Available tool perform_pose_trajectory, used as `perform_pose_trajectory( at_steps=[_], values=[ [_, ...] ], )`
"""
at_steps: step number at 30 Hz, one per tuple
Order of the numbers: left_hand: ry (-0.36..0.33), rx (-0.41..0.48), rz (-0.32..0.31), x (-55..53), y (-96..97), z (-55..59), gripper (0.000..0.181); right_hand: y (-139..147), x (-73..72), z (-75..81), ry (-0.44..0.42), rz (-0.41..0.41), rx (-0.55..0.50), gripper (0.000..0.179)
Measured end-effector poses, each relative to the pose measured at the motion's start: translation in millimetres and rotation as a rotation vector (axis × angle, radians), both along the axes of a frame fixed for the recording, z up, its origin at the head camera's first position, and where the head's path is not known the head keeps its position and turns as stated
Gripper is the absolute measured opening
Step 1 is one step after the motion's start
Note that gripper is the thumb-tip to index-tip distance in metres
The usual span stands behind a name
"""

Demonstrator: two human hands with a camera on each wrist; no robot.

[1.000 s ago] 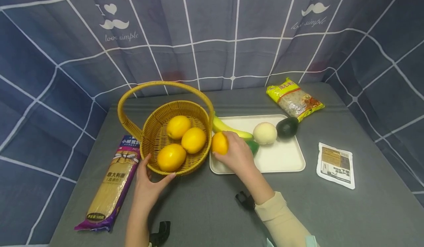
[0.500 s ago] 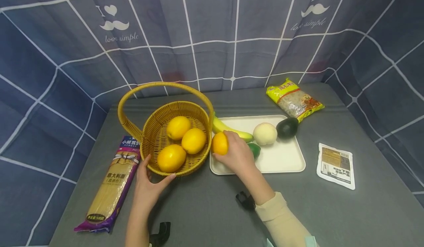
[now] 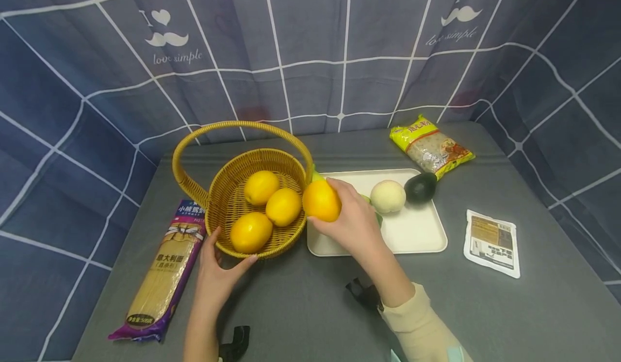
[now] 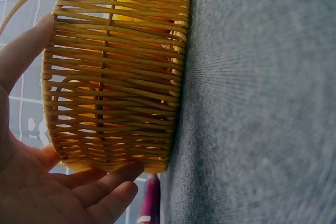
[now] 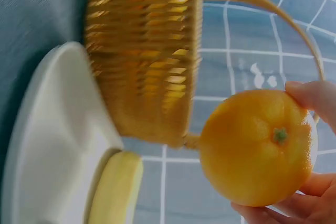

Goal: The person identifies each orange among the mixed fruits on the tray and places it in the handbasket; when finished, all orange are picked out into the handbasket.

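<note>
My right hand [image 3: 356, 224] grips an orange [image 3: 322, 200] between thumb and fingers, just beyond the basket's right rim and above the tray's left end. The stem end of the orange [image 5: 252, 148] shows in the right wrist view. With thumb and fingers spread, my left hand [image 3: 215, 275] holds the front left of the wicker basket [image 3: 231, 192]; its thumb touches the rim in the left wrist view. Three yellow lemon-like fruits [image 3: 262, 186] lie inside the basket, whose tall handle stands up. My right hand mostly covers a banana [image 5: 118, 187] and a green item [image 3: 379, 219].
A white tray [image 3: 412, 238] bears a pale round item [image 3: 388, 196] and a dark avocado-like item [image 3: 421, 188]. Around it lie a yellow food bag [image 3: 433, 146] and a white flat packet [image 3: 492, 243]. A pasta pack [image 3: 162, 270] lies left of the basket.
My right hand has lifted the orange off the tray area, upward and slightly toward the basket. My left hand and the basket have stayed put.
</note>
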State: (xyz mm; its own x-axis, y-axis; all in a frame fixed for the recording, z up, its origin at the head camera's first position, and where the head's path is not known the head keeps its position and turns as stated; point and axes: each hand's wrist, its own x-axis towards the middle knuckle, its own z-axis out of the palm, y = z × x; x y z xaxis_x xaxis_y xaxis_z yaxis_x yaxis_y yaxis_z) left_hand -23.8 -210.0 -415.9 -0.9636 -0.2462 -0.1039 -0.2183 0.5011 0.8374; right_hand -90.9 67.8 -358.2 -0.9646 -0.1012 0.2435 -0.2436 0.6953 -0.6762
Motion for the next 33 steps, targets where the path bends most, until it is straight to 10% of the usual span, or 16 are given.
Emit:
perform_pose_trajectory(
  at_steps=[20, 33],
  values=[
    [-0.005, -0.004, -0.011, -0.5, -0.4, -1.7, 0.104, -86.7, -35.0, 10.9, 0.028, 0.320, -0.055, 0.079],
    [-0.010, -0.009, -0.008, -0.3, 1.1, -3.3, 0.103, -148.2, -58.6, 0.3, 0.017, 0.372, 0.007, 0.081]
  ],
)
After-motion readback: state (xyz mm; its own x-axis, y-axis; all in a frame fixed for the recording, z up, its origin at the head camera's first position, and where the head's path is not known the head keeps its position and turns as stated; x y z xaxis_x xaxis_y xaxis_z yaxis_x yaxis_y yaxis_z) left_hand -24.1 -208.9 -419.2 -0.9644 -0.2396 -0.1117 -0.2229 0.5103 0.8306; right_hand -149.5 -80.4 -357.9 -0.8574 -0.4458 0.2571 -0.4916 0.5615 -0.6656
